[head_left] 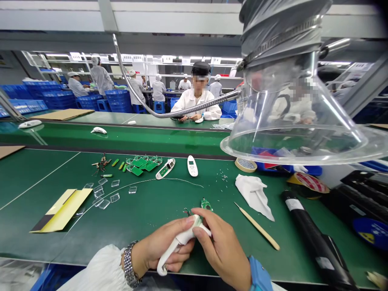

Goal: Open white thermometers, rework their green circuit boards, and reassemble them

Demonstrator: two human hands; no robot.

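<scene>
Over the green workbench (127,230), the left hand (160,246) and right hand (220,246) together grip a white plastic device housing (177,244).

White sleeve (93,268); steel wristwatch (129,263); blue wristband (259,275)

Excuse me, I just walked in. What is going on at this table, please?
A person at a green workbench holds a white plastic device casing in both hands, the left hand around its body and the right hand at its upper end. Green circuit boards and clear plastic pieces lie farther along the bench, with a wooden stick to the right. Across a green belt, a co-worker sits at another bench.
</scene>
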